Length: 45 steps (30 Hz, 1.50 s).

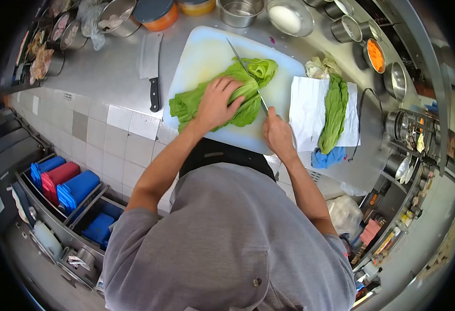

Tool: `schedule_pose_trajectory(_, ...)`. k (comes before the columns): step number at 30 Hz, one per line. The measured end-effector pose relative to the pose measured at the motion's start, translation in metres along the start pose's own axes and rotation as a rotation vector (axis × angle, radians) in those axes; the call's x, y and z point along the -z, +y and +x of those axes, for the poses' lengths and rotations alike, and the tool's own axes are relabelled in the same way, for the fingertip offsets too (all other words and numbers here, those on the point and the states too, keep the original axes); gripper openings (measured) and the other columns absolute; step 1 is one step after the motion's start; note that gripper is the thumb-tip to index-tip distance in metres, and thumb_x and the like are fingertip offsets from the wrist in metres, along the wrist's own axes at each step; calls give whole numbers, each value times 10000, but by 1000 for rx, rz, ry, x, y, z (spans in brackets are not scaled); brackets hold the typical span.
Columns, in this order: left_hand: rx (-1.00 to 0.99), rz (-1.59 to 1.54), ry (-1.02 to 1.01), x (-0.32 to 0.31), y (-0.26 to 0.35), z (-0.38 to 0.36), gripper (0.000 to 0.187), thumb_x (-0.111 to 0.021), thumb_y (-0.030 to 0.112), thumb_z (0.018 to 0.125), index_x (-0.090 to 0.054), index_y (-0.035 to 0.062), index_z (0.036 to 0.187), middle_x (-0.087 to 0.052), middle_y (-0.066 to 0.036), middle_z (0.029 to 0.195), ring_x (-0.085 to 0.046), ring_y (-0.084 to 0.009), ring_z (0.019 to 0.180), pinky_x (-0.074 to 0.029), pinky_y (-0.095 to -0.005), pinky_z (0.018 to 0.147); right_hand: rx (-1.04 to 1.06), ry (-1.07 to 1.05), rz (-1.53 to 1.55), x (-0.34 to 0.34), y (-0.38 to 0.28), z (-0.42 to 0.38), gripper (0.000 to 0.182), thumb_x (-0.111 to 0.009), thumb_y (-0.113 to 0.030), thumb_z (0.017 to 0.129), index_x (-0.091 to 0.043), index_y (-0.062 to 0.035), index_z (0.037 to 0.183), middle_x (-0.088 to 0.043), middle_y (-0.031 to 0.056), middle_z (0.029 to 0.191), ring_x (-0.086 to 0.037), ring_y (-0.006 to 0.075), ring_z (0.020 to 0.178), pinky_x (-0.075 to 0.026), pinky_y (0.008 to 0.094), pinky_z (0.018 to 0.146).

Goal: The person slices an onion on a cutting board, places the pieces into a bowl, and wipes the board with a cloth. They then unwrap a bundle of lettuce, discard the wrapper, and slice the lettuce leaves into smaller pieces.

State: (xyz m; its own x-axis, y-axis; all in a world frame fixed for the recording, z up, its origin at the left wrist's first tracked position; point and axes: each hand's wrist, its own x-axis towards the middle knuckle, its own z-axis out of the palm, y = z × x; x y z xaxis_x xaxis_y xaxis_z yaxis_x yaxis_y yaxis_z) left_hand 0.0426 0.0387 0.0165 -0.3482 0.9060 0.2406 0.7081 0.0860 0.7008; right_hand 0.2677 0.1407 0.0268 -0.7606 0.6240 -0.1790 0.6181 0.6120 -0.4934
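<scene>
A head of green leafy lettuce (190, 105) lies across the white cutting board (201, 46). My left hand (219, 102) presses on its middle, fingers bent over the leaves. My right hand (279, 131) is wrapped round the handle of a long thin knife (236, 53). The blade points away from me and crosses the lettuce near its stem end, to the right of my left hand. How deep the blade sits in the leaves is hidden.
A cleaver (150, 62) lies left of the board. To the right, more lettuce (335, 111) rests on white paper (304, 111) beside a blue cloth (327, 158). Metal bowls (241, 13) and tubs (156, 14) line the counter's far side; sliced carrot (375, 55) fills one container.
</scene>
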Motion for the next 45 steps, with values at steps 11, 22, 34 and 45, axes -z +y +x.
schedule_pose_trajectory(11,-82,417,-87,1,-30,-40,743,-741,428,916,-453,256,1578,-444,-110,1599,-396,-328,1494,-250,-605,1234,-343,141,102,46,97,-15,200,-506,-158,1005,-493,-18,1148,-662,364,816,-654,573,809,-501,654,735)
schedule_pose_trajectory(22,-121,609,-129,83,-102,24,652,-698,238,946,-476,302,1556,-484,-76,1575,-425,-315,1478,-302,-565,1233,-299,52,392,47,44,-62,277,-561,-180,1023,-538,30,1202,-659,330,788,-666,524,771,-500,549,683)
schedule_pose_trajectory(34,295,370,-39,34,-6,67,838,-732,699,824,-584,66,1353,-561,-177,1358,-523,-387,1279,-427,-548,1059,-583,85,567,20,88,-48,491,-546,-268,1043,-508,87,1380,-681,338,910,-700,471,885,-522,497,782)
schedule_pose_trajectory(45,239,372,154,36,-83,80,608,-871,390,729,-574,74,1154,-622,-154,1142,-611,-392,1094,-455,-549,981,-557,198,599,16,95,-66,289,-558,-243,1049,-567,35,1124,-653,203,723,-667,339,600,-508,455,557)
